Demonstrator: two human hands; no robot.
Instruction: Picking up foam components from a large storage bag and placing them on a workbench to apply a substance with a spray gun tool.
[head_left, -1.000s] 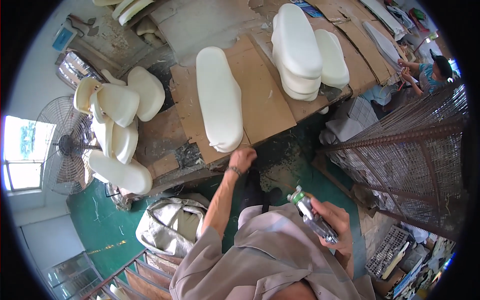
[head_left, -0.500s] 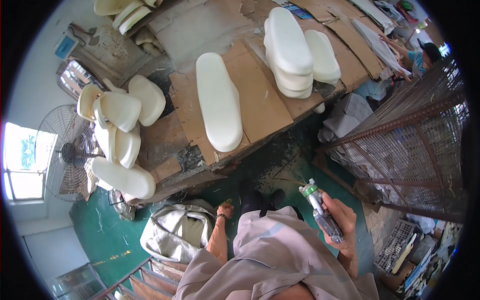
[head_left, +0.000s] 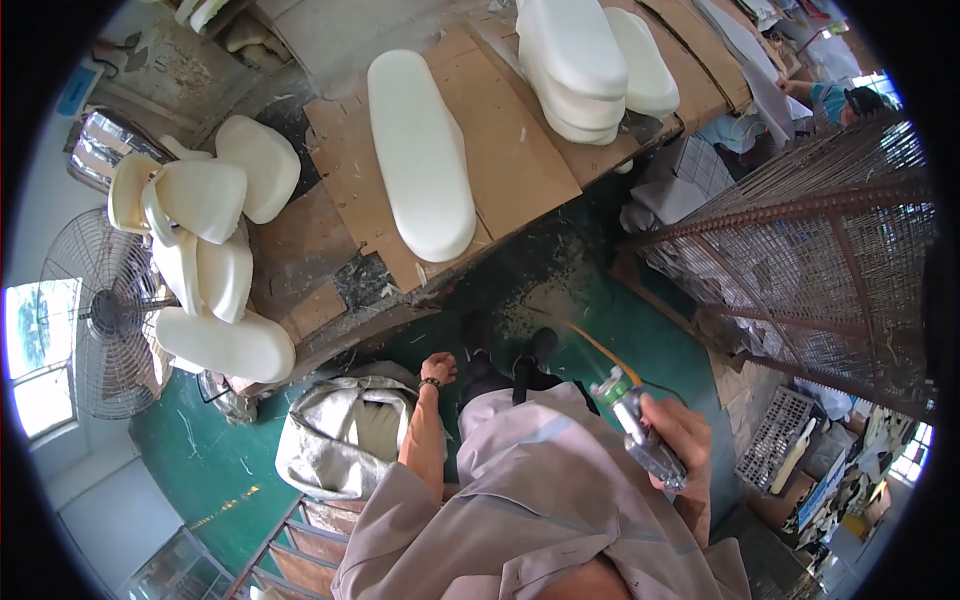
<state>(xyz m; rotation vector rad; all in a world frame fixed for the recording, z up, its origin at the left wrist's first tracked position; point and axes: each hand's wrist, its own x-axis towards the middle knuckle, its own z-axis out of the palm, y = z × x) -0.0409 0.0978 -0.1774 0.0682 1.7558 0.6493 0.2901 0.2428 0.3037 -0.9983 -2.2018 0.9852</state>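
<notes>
My right hand (head_left: 685, 440) is wrapped round a spray gun (head_left: 637, 425) with a grey body and a green ring near its nozzle. The nozzle points up and left, toward the worktable, and a faint mist shows in front of it. My left hand (head_left: 439, 369) is loosely closed beside a silvery sack (head_left: 325, 435), with nothing visible in it. Beyond both hands, a long cream foam pad (head_left: 420, 160) lies alone on a flat cardboard sheet (head_left: 520, 150) on the worktable. Neither hand touches the pad.
Several foam pads (head_left: 575, 60) are stacked at the table's right. Curved foam pieces (head_left: 205, 195) crowd its left end near a floor fan (head_left: 105, 310). An orange hose (head_left: 600, 345) crosses the green floor. A rusty mesh rack (head_left: 800, 250) stands right; another person (head_left: 850, 100) is beyond it.
The view has shifted, so the table and pads sit higher and further left. The orange hose now shows. My right hand keeps the spray gun; my left hand has risen slightly beside the sack.
</notes>
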